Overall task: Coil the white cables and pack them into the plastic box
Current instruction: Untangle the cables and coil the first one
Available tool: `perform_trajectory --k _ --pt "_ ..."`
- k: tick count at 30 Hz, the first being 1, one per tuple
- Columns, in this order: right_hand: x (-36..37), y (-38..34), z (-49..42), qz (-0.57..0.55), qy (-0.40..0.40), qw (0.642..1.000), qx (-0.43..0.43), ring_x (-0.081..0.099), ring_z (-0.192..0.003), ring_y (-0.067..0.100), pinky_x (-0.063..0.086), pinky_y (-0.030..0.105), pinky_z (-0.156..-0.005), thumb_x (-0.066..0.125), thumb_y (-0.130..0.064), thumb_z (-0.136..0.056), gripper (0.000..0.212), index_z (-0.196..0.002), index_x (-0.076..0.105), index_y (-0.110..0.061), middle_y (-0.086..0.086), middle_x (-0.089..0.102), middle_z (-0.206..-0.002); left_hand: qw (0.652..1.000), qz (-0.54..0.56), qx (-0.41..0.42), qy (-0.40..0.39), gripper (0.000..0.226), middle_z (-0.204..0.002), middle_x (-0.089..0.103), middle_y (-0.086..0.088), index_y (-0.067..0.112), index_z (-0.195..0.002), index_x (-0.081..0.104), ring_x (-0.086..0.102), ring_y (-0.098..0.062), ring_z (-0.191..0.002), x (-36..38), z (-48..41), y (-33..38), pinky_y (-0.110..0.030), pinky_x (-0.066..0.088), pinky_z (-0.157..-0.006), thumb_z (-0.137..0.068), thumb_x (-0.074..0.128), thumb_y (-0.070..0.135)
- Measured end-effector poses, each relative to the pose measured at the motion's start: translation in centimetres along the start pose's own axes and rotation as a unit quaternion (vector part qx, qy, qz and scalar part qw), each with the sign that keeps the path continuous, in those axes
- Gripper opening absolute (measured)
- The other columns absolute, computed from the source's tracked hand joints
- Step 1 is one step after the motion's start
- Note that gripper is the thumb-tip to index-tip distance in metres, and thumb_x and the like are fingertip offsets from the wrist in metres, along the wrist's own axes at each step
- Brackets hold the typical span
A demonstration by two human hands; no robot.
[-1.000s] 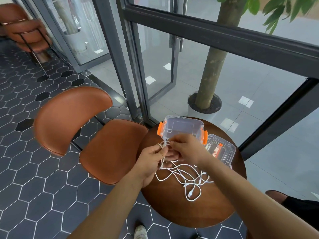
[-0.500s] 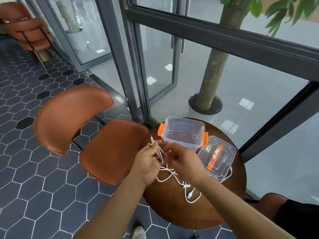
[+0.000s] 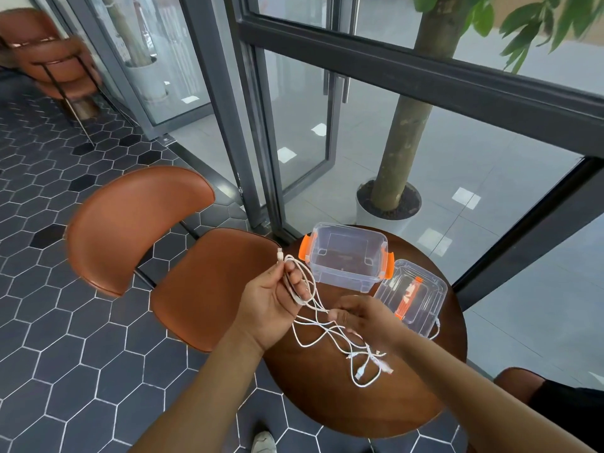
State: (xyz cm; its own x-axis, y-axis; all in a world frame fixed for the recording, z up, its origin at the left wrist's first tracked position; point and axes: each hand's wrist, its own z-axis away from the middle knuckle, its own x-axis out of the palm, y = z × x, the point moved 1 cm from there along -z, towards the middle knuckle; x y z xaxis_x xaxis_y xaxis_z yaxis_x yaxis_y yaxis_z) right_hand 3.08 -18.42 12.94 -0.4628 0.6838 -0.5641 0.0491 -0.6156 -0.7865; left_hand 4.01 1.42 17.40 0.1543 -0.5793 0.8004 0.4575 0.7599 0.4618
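we are working over the round bench [image 3: 343, 407] at lower right of the frame, where the plastic box [image 3: 347, 254] is sitting open, its lid [image 3: 412, 297] just beside it. the white cables [image 3: 340, 338] are sprawling loose below the box. our left hand [image 3: 271, 300] is closing on a few started loops; our right hand [image 3: 358, 317] is pinching the trailing strand. we judge even loops and light tension are mattering most, feeding slack slowly.
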Motion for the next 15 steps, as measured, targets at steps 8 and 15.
perform_trajectory --k 8,15 --pt "-3.4 1.1 -1.1 -0.024 -0.091 0.989 0.111 0.063 -0.057 0.009 0.058 0.029 -0.07 0.061 -0.038 -0.097 0.025 -0.093 0.075 -0.018 -0.014 0.064 -0.053 0.986 -0.118 -0.073 -0.093 0.031 -0.058 0.049 -0.003 0.007 -0.083 0.059 0.046 -0.012 -0.044 0.4 0.7 0.6 -0.026 0.045 -0.05 -0.101 0.037 0.019" --pt "-5.7 -3.7 -3.1 -0.114 0.036 0.985 0.123 0.052 -0.044 0.017 0.051 0.027 -0.047 0.066 -0.024 -0.095 0.03 -0.083 0.069 0.004 0.006 0.05 -0.055 0.952 -0.294 -0.075 -0.049 0.026 -0.096 0.071 -0.025 0.0 -0.099 0.065 0.058 -0.016 -0.053 0.2 0.6 -0.2 -0.025 0.041 -0.053 -0.097 0.049 0.02"
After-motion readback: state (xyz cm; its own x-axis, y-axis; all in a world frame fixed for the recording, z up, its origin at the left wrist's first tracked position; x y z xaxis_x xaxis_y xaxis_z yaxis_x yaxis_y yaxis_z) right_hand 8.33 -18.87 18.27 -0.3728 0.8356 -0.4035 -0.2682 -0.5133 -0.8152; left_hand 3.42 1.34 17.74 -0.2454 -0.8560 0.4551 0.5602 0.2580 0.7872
